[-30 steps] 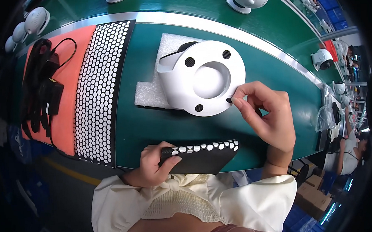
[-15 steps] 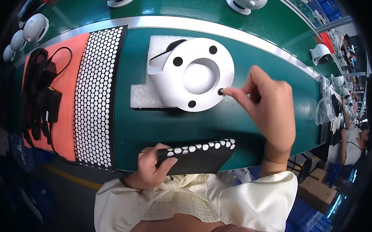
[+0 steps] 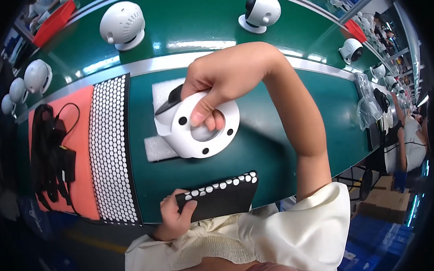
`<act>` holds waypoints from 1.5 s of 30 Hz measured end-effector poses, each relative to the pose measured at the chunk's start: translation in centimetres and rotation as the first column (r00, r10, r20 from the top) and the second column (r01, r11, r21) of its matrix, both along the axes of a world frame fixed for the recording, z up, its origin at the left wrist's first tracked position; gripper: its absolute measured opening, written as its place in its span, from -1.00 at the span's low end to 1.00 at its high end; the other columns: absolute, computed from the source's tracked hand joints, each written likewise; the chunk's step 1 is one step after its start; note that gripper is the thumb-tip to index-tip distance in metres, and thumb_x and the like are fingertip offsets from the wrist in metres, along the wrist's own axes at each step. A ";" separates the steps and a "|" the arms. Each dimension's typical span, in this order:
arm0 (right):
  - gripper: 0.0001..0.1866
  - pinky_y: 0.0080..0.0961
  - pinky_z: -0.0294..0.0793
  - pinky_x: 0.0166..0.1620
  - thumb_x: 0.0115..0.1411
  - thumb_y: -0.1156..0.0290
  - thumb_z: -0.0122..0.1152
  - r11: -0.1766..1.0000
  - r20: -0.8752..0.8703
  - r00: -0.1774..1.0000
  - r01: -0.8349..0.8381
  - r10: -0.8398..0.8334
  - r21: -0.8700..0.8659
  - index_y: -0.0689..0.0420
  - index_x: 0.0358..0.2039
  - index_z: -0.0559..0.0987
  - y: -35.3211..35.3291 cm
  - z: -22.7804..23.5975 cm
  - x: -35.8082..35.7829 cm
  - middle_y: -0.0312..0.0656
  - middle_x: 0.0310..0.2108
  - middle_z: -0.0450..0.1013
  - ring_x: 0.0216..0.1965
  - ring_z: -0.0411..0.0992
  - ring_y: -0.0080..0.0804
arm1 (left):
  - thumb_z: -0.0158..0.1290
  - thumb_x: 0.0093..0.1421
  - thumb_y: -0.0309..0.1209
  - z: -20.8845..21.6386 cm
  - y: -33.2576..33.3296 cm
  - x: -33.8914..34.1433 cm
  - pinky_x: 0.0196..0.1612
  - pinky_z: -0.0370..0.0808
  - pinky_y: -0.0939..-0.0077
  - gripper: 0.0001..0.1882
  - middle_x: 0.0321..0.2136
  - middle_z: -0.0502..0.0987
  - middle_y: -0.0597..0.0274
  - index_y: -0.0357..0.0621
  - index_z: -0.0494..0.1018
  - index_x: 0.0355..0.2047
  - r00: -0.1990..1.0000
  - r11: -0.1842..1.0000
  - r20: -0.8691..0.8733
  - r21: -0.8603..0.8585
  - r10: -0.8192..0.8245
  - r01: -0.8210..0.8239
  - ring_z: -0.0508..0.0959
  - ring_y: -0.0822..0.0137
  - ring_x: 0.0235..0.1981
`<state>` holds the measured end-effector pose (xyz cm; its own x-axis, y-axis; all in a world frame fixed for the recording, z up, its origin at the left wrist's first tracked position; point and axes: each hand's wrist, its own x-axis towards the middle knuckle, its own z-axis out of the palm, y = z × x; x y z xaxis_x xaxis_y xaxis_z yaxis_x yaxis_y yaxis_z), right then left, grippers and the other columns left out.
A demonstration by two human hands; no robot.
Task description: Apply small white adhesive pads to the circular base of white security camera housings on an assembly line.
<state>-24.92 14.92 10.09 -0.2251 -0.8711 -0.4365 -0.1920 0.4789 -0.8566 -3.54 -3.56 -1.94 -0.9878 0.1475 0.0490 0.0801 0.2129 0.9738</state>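
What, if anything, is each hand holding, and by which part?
The left hand holds the dotted black sheet by its left end; the right hand touches the white device at its round opening, grip unclear.

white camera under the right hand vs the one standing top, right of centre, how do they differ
The handled camera lies tipped on foam, ring base up, dark pads showing; the far camera stands upright on its disc base. The right hand touches the handled camera; no hand touches the far camera. Both are white with black parts.
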 end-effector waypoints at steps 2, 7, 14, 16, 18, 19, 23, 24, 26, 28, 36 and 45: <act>-0.75 -0.69 0.40 -0.50 0.07 0.37 0.09 0.999 -0.147 0.989 -0.010 0.015 0.038 0.35 -0.55 0.46 0.4 1.6 0.0 -0.22 -0.63 0.44 -0.59 0.42 -0.59 | 0.03 -0.04 -0.46 -0.2 0.0 0.0 -0.61 0.28 0.56 -0.88 -0.78 0.33 0.21 -0.26 0.34 -0.54 1.000 1.000 -0.027 -0.004 0.001 -0.001 0.37 0.32 -0.75; -0.76 -0.57 0.33 -0.51 0.02 0.30 0.10 0.921 -0.601 0.699 0.307 -0.389 -0.239 0.26 -0.51 0.49 2.5 1.9 -1.6 -0.18 -0.63 0.43 -0.60 0.39 -0.48 | 0.02 -0.04 -0.47 -0.2 -0.2 0.3 -0.59 0.30 0.59 -0.87 -0.75 0.36 0.19 -0.29 0.33 -0.55 0.999 1.000 -0.042 0.022 0.016 -0.015 0.39 0.34 -0.72; -0.91 -0.34 0.40 -0.47 -0.13 0.47 0.00 0.857 -0.927 -0.177 0.354 -0.332 -0.375 0.15 -0.53 0.42 4.1 -12.9 -9.4 -0.11 -0.61 0.40 -0.53 0.42 -0.18 | 0.01 -0.02 -0.44 -0.7 -0.5 0.3 -0.59 0.27 0.61 -0.86 -0.74 0.34 0.23 -0.28 0.33 -0.55 0.999 0.999 0.008 0.023 0.038 -0.038 0.34 0.43 -0.72; -0.85 -0.35 0.39 -0.38 -0.06 0.41 -0.01 0.855 -0.894 -0.260 0.286 -0.365 -0.433 0.19 -0.46 0.36 5.7 -15.5 -11.0 -0.09 -0.54 0.39 -0.46 0.40 -0.17 | 0.02 -0.02 -0.45 -0.7 -0.5 0.2 -0.59 0.27 0.61 -0.85 -0.74 0.34 0.23 -0.29 0.33 -0.55 0.999 0.999 0.019 0.035 0.041 -0.042 0.34 0.44 -0.72; -0.83 -0.32 0.36 -0.29 0.01 0.35 -0.02 0.763 -0.862 -0.190 0.404 -0.470 -0.505 0.19 -0.45 0.36 6.1 -16.1 -10.6 -0.04 -0.48 0.38 -0.37 0.38 -0.13 | 0.02 -0.02 -0.45 -0.2 -0.1 0.6 -0.60 0.26 0.61 -0.85 -0.74 0.33 0.23 -0.29 0.33 -0.55 0.998 0.998 0.030 0.027 0.057 -0.057 0.33 0.44 -0.72; -0.73 -0.27 0.33 -0.23 0.09 0.26 -0.07 0.757 -0.891 -0.148 0.479 -0.430 -0.445 0.19 -0.29 0.37 6.7 -15.6 -10.4 -0.04 -0.40 0.40 -0.29 0.35 -0.09 | 0.03 -0.01 -0.45 0.0 0.1 0.5 -0.60 0.25 0.61 -0.85 -0.75 0.32 0.23 -0.28 0.33 -0.55 0.998 0.998 0.026 0.030 0.058 -0.058 0.33 0.44 -0.72; -0.69 -0.30 0.28 -0.13 0.13 0.23 -0.13 0.812 -0.971 -0.026 0.544 -0.236 -0.212 0.20 -0.32 0.44 7.9 -16.0 -12.0 0.00 -0.33 0.40 -0.20 0.32 -0.11 | 0.05 -0.03 -0.46 -0.5 -0.4 0.1 -0.64 0.26 0.60 -0.88 -0.78 0.33 0.25 -0.25 0.35 -0.55 1.000 0.999 -0.025 0.046 -0.010 0.011 0.35 0.40 -0.77; -0.73 -0.23 0.17 -0.04 0.12 0.26 -0.14 0.770 -0.964 0.029 0.609 -0.263 -0.192 0.13 -0.37 0.48 8.4 -16.3 -12.7 -0.07 -0.38 0.43 -0.20 0.34 -0.17 | 0.05 -0.03 -0.47 -0.3 -0.3 -0.1 -0.64 0.26 0.59 -0.89 -0.77 0.34 0.24 -0.25 0.36 -0.54 0.999 0.999 -0.045 0.044 -0.015 0.017 0.36 0.39 -0.76; -0.73 0.11 -0.03 0.02 0.12 0.33 -0.18 0.678 -0.935 0.108 0.717 -0.337 -0.162 0.00 -0.23 0.48 8.9 -15.7 -12.8 -0.11 -0.23 0.40 -0.06 0.26 -0.22 | 0.05 -0.04 -0.50 -0.1 -0.3 -0.3 -0.63 0.28 0.58 -0.90 -0.75 0.37 0.21 -0.25 0.36 -0.53 0.995 0.999 -0.090 0.033 -0.030 0.033 0.40 0.38 -0.75; -0.72 0.23 -0.14 0.04 0.13 0.33 -0.20 0.584 -0.871 0.212 0.805 -0.442 -0.101 -0.01 -0.19 0.46 9.2 -14.9 -12.5 -0.11 -0.15 0.35 -0.01 0.22 -0.17 | 0.05 -0.03 -0.51 0.1 -0.2 -0.5 -0.64 0.28 0.59 -0.90 -0.75 0.37 0.20 -0.26 0.36 -0.52 0.995 0.998 -0.093 0.044 -0.047 0.051 0.39 0.39 -0.75; -0.70 -0.07 0.25 -0.10 0.06 0.35 -0.13 0.602 -0.955 0.279 0.747 0.101 0.282 0.04 -0.19 0.45 0.6 -12.5 -9.3 -0.10 -0.32 0.45 -0.22 0.41 -0.29 | 0.05 0.00 -0.49 -0.1 -0.4 -0.3 -0.69 0.20 0.59 -0.89 -0.78 0.32 0.23 -0.27 0.36 -0.49 0.993 0.995 -0.108 0.091 -0.040 0.050 0.29 0.44 -0.80; -0.47 -0.36 0.18 0.01 0.15 0.03 -0.19 0.842 -0.617 0.608 0.507 -0.500 -0.183 0.28 -0.14 0.36 -6.6 -13.5 -14.7 0.13 -0.11 0.28 -0.05 0.23 -0.05 | 0.06 -0.01 -0.49 -0.3 -0.5 -0.4 -0.71 0.18 0.58 -0.88 -0.80 0.28 0.23 -0.25 0.35 -0.50 0.993 0.992 -0.111 0.115 -0.035 0.048 0.26 0.41 -0.83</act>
<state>-39.60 8.37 -3.44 -0.8451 -0.5334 -0.0360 -0.3976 0.6721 -0.6247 -3.95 -4.06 -2.26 -0.9689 0.1755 0.1746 0.1926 0.0917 0.9770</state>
